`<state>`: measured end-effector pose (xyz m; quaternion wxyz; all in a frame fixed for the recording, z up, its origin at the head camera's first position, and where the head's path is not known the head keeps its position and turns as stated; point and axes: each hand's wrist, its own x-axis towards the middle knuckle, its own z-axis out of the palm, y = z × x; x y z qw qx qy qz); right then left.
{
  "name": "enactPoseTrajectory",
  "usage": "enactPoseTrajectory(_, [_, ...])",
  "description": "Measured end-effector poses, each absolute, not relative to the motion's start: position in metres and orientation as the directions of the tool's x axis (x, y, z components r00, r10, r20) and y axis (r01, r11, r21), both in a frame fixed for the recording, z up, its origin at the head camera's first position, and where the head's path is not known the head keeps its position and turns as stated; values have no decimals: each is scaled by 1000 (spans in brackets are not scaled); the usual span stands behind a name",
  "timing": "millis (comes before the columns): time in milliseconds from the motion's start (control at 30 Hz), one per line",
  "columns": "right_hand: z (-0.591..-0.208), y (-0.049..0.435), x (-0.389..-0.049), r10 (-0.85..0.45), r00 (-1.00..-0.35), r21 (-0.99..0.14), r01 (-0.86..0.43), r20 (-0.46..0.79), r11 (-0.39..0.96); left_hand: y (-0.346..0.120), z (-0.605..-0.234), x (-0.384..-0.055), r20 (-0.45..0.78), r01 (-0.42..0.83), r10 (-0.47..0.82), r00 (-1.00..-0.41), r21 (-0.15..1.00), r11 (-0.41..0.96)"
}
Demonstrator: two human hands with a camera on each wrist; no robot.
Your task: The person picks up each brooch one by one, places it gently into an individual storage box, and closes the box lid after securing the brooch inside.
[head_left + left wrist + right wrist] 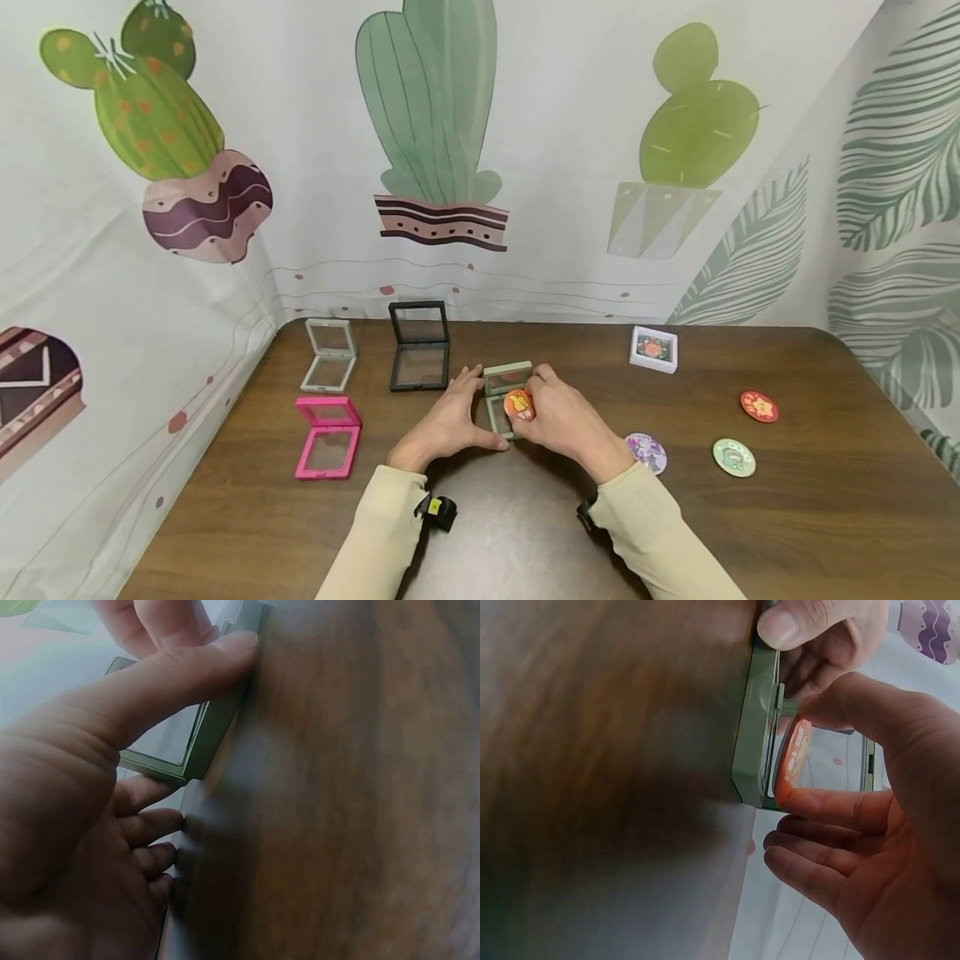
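Note:
A small pale-green display case point(507, 367) stands on the table with its lid raised and clear film in both halves. My left hand point(446, 425) steadies it from the left, the thumb on the near edge and the forefinger by the back corner. My right hand point(564, 417) pinches a round orange badge point(519, 404) with a thumbs-up print between thumb and forefinger. In the right wrist view the badge point(792, 761) is tilted close over the lower half of the case point(751, 735); whether it touches the film I cannot tell.
Opened display cases stand at left: white point(328, 358), black point(418, 346) and pink point(328, 437). Right of my hands lie a purple badge point(647, 452), a green badge point(733, 458) and a red badge point(760, 407). Behind them is a closed white case point(653, 349) holding a badge.

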<state>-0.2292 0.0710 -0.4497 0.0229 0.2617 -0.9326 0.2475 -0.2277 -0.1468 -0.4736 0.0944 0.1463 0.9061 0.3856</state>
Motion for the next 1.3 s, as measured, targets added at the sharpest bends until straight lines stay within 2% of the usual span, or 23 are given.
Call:
enactPoseTrajectory(900, [-455,60,-225,-451,-861,-377,-509,234,774,-146,-475,-229,-52,193,338,-940,736,649])
enactPoseTrajectory(1300, [-454,58,-224,-461,-860,-356,-511,219,783,-146,-475,-229,-55,194,343,-938,736,649])
